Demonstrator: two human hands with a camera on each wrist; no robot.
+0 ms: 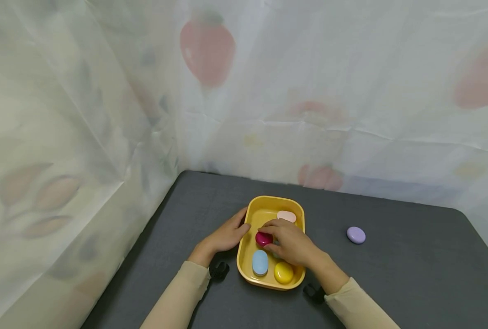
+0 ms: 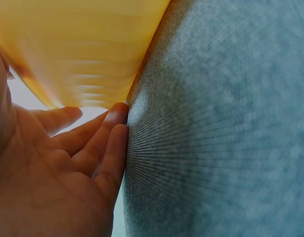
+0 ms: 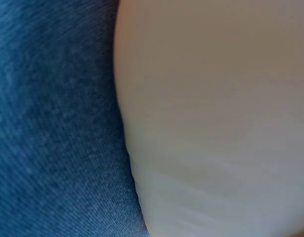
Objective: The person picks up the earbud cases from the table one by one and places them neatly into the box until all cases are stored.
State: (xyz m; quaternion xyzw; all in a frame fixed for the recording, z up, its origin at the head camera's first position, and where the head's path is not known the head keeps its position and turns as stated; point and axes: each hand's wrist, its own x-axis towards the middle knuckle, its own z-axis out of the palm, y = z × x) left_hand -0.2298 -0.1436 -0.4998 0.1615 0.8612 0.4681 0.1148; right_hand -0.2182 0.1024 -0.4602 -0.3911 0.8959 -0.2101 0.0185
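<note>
A yellow tray (image 1: 268,201) with rounded corners and raised walls stands on the dark table. My left hand (image 1: 227,233) grips its left wall, thumb over the rim; in the left wrist view the fingers (image 2: 109,153) rest along the outer side, low by the table. Inside the tray, my right hand (image 1: 289,240) pinches a glossy crimson rounded piece (image 1: 263,239) between thumb and fingers. A light blue oblong piece (image 1: 260,262) and a yellow rounded piece (image 1: 283,273) lie at the near end, a pale pink oval piece (image 1: 286,215) at the far end. A greyish-green piece is mostly hidden under the right hand.
A lilac round piece (image 1: 356,235) lies on the dark table (image 1: 412,256), right of the tray. Printed fabric (image 1: 310,91) hangs behind the table and along its left side. The right wrist view shows only a blurred pale surface beside dark blue cloth-like texture.
</note>
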